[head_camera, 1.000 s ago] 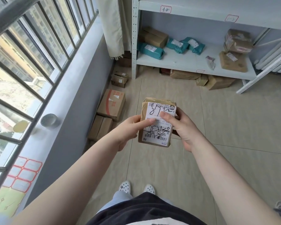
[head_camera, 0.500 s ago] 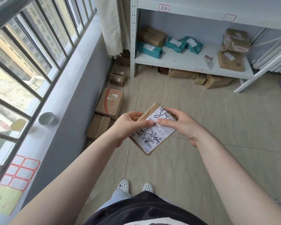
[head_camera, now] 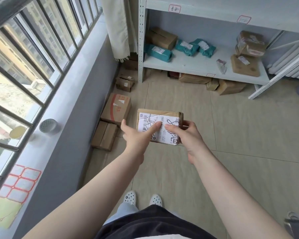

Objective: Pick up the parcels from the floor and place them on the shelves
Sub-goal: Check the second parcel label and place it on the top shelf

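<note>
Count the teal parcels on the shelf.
3, all on the lower shelf: left parcel near the post, middle parcel, right parcel against it. More may be hidden.

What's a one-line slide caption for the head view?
Head view: left hand and right hand hold a labelled parcel above the tiled floor, facing a stocked shelf.
</note>
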Demonstrator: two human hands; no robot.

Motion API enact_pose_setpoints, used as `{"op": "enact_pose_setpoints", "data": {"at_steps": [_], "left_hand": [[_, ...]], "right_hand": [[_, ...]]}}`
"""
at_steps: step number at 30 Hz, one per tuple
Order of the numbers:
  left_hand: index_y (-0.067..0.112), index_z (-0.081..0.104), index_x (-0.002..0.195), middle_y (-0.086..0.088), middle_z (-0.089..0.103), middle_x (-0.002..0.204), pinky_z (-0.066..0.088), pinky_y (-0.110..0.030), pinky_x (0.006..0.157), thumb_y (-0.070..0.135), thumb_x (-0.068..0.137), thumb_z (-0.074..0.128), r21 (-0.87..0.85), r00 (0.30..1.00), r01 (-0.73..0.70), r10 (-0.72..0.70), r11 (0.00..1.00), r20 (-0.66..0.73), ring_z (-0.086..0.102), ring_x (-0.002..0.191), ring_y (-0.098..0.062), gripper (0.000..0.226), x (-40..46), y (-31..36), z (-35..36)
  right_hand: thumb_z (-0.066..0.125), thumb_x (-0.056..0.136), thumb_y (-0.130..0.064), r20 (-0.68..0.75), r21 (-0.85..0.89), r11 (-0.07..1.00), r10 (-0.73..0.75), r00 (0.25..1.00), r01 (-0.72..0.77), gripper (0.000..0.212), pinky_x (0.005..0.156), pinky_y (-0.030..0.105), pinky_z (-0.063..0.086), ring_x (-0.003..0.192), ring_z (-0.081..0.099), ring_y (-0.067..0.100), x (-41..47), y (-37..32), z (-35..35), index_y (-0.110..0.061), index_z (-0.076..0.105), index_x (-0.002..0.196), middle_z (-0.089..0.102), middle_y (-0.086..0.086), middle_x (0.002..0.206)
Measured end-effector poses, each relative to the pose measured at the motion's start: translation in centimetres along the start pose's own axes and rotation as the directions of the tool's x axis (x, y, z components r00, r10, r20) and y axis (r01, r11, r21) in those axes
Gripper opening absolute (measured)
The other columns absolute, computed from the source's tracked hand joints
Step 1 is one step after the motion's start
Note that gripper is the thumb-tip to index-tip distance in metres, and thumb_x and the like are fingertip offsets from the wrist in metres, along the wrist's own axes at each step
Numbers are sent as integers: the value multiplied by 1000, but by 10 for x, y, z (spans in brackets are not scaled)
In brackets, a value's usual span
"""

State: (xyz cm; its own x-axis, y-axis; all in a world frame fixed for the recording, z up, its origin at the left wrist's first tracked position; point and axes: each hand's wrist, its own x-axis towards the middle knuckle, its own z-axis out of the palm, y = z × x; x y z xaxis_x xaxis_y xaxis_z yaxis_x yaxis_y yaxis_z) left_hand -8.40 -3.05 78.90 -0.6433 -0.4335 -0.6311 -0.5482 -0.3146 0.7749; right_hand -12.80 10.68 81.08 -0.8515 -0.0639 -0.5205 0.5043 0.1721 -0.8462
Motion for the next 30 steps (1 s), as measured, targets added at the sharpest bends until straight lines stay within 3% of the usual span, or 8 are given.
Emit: {"op": "enact_pose_setpoints", "data": {"at_steps": [4, 9, 14, 18, 20, 23, 26, 30], "left_hand": [[28, 5, 154, -6, 54, 133, 54, -52, 88, 42, 64, 88, -234, 974, 224, -207, 946, 93, 58, 115, -31, 123, -1, -3, 8], [13, 51, 137, -14, 70, 123, 61, -47, 75, 33, 56, 89, -396, 954, 227, -120, 890, 276, 71, 107, -33, 92, -4, 3, 8], [14, 62, 127, -13, 73, 119, 60, -44, 77, 23, 80, 77, -324, 955, 138, -39, 936, 295, 71, 102, -32, 50, 1, -1, 2], [23, 56, 128, -3, 74, 118, 60, -36, 67, 27, 80, 78, -221, 959, 55, 11, 974, 285, 73, 94, -21, 53, 4, 1, -5], [24, 55, 127, 0, 75, 115, 56, -28, 60, 24, 81, 78, -157, 955, -5, 52, 988, 293, 75, 87, -15, 52, 5, 2, -8], [22, 61, 118, 3, 77, 102, 55, -20, 54, 15, 82, 76, -121, 941, -65, 101, 991, 323, 75, 75, -8, 40, 4, 6, -13], [24, 66, 107, 5, 78, 95, 56, -21, 61, 12, 81, 77, -125, 931, -114, 150, 986, 333, 74, 77, -10, 30, 6, 8, -15], [21, 65, 119, 1, 77, 108, 57, -23, 71, 16, 82, 78, -85, 909, -202, 219, 976, 353, 74, 91, -15, 40, 7, 5, -16]], "right_hand": [[84, 66, -33, -5, 25, 1000, 12, 1000, -12, 65, 61, 17, 50, 95, 71, 13, 0, 5, 8, -11, 58, 121, 72, 4, 112], [73, 82, -25, 71, 136, 989, 46, 996, -55, 30, 77, 27, 56, 84, 72, 15, -9, 10, 16, -9, 72, 108, 77, 9, 103], [75, 81, -25, 89, 178, 982, 49, 995, -65, 41, 78, 25, 55, 88, 71, 9, -11, 15, 19, -11, 64, 118, 75, 6, 111], [78, 76, -36, 70, 113, 992, 45, 997, -53, 75, 104, 36, 40, 106, 60, 4, -6, 16, 12, -21, 40, 139, 64, -6, 120], [73, 80, -37, 83, 68, 997, 26, 996, -32, 71, 107, 36, 39, 103, 58, 1, -4, 12, 8, -23, 41, 141, 63, -5, 117], [73, 80, -39, 124, 13, 1000, -1, 992, -1, 62, 91, 29, 46, 103, 66, 11, -3, 11, 4, -23, 52, 136, 69, 1, 116], [72, 80, -39, 146, 7, 1000, 2, 989, -3, 58, 80, 24, 45, 95, 68, 11, -4, 17, 4, -26, 54, 134, 72, 2, 111], [70, 82, -39, 149, 22, 1000, 6, 989, -10, 53, 92, 31, 47, 96, 68, 9, -5, 21, 5, -27, 55, 132, 73, -3, 110]]}}
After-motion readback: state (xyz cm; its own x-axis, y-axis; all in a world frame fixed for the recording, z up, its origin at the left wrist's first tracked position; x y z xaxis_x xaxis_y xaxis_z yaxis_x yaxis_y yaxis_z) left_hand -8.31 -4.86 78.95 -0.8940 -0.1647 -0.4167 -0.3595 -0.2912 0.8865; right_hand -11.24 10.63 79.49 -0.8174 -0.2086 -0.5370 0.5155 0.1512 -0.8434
